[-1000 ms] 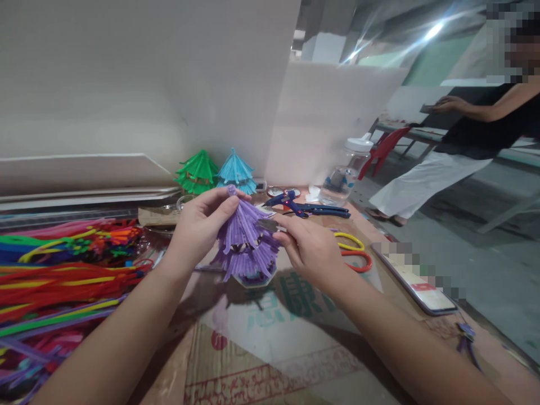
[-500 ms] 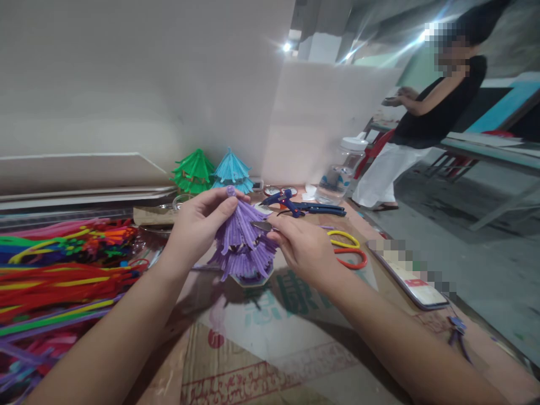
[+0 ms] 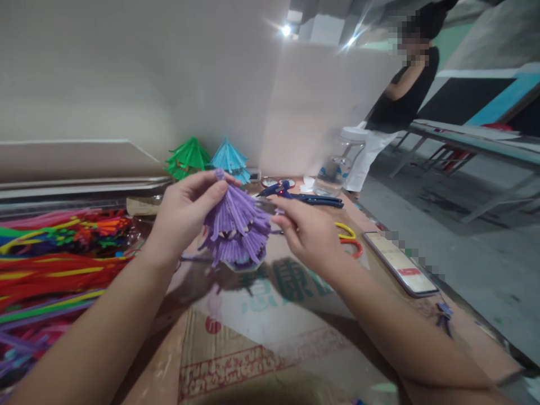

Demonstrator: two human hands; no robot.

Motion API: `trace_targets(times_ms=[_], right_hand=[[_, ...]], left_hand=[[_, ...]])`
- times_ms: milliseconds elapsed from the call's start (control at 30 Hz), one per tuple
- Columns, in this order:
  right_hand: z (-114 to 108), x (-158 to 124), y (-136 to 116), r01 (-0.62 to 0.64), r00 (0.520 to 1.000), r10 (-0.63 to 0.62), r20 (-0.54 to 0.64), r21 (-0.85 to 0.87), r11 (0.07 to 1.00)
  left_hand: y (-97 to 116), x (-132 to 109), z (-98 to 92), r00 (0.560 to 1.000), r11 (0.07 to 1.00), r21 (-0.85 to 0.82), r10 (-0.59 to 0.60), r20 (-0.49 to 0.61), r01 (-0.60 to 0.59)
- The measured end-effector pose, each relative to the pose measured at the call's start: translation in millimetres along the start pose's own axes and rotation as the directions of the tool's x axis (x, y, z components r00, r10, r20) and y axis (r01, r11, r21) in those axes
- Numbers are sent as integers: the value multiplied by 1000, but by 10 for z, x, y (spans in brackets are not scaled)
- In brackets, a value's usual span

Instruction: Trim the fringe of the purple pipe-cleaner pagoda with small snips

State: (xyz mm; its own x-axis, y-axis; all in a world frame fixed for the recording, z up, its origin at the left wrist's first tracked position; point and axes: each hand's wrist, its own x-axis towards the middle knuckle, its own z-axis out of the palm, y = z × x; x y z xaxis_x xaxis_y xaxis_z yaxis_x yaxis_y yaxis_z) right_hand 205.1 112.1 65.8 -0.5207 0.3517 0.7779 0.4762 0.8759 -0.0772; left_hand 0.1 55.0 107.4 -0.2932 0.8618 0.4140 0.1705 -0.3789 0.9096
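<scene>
My left hand (image 3: 185,214) is closed, pinching the top knot of a purple pipe-cleaner tree (image 3: 235,230) and holding it just above the cardboard. My right hand (image 3: 307,230) is closed around small metal snips (image 3: 265,205), whose tip touches the tree's right side. The tree has tiered, drooping purple strands and a pale base.
A green tree (image 3: 187,158) and a blue tree (image 3: 229,158) stand at the back by the white wall. Piles of coloured pipe cleaners (image 3: 50,264) lie left. A blue glue gun (image 3: 295,196), yellow and red scissors (image 3: 350,239), a phone (image 3: 400,264) and a plastic jar (image 3: 337,166) lie right. A person (image 3: 396,107) stands beyond the table.
The view has shifted so everything sits a little lower-left. My hands keep their hold on the tree and snips. The person in the background has walked further left and away.
</scene>
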Motion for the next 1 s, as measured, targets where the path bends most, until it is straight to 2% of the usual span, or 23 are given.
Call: trace_targets(times_ms=[67, 133, 200, 300, 433, 667, 833, 1000], right_hand=[[-85, 1, 12, -43, 998, 43, -41, -3, 999], [-143, -5, 16, -65, 995, 64, -76, -8, 998], [-163, -18, 5, -88, 996, 87, -36, -22, 996], [-161, -50, -43, -68, 998, 69, 1, -32, 997], [-177, -90, -109, -20, 1000, 19, -14, -35, 999], [-157, -6, -110, 79, 991, -88, -102, -91, 993], [-150, 61, -130, 56, 998, -61, -31, -145, 988], [-113, 10, -80, 45, 999, -41, 31, -168, 985]], left_hand=[[32, -6, -24, 1000, 1000, -5, -8, -20, 8], [33, -6, -63, 997, 998, -4, 65, -47, -65], [8, -5, -110, 993, 993, 8, 118, -13, -118], [-17, -12, -164, 985, 985, 8, 173, 16, -173], [41, -45, -174, 968, 969, -8, 249, 29, -249], [141, -90, -147, 966, 967, -40, 252, 57, -250], [130, -57, -166, 966, 969, -2, 248, 67, -249], [77, -41, -163, 972, 975, 9, 221, 81, -223]])
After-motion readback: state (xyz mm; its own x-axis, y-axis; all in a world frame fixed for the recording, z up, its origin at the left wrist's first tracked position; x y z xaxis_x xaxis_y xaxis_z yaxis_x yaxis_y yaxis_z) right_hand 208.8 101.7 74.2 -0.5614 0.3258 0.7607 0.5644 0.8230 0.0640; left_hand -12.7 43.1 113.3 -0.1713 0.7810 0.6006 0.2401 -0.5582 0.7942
